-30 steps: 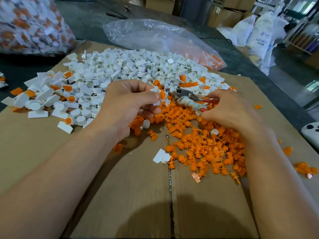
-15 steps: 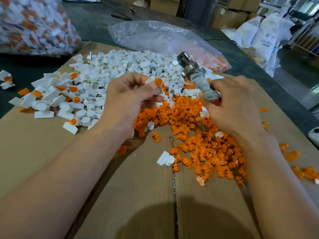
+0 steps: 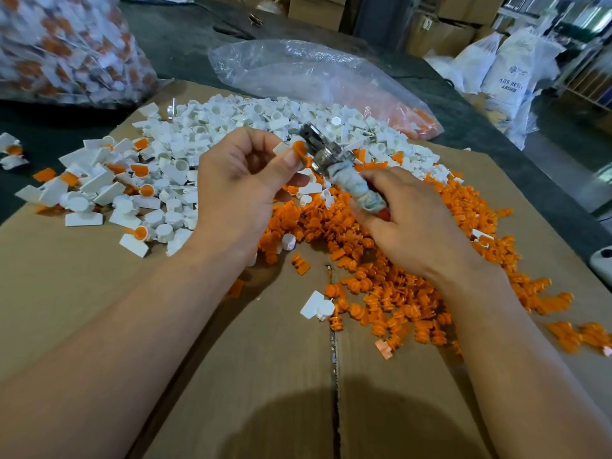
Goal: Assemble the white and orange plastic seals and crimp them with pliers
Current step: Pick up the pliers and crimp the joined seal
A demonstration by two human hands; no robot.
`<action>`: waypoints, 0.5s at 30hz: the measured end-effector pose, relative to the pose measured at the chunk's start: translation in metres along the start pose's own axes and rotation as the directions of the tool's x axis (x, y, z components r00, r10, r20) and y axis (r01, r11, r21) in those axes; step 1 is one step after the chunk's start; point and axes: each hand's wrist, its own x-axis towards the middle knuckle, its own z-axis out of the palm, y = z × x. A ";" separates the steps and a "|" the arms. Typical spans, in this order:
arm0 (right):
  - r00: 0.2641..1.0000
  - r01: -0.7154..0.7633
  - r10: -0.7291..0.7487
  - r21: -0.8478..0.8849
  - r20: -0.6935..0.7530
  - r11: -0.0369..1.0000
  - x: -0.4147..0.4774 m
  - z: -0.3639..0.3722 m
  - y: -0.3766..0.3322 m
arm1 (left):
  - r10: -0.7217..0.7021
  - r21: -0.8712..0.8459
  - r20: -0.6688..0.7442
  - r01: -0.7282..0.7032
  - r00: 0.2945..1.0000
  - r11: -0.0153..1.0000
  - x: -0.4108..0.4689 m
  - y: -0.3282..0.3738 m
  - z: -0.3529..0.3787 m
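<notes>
Pinching flat white-orange seal (image 3: 292,149), left hand (image 3: 238,183); right hand (image 3: 409,226) gripping tape-wrapped pliers (image 3: 334,160).

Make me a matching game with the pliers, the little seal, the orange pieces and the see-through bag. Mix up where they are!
Things:
1. pliers
2. seal
3. orange pieces
4. clear bag

Places:
A. loose on the cardboard
B. pinched in the left hand
C. behind the white pieces
D. gripped in the right hand

Pairs: 1-D, 2-B, 3-A, 4-C
</notes>
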 end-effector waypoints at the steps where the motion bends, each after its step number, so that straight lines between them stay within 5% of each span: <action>1: 1.000 0.001 -0.001 -0.005 0.004 1.000 0.000 0.000 -0.001 | 0.003 0.000 -0.001 -0.003 1.000 1.000 0.000 0.000 0.000; 15: 0.999 0.025 -0.026 0.027 0.036 0.999 -0.003 -0.001 -0.005 | 0.010 -0.014 0.024 -0.009 1.000 1.000 0.000 -0.001 -0.001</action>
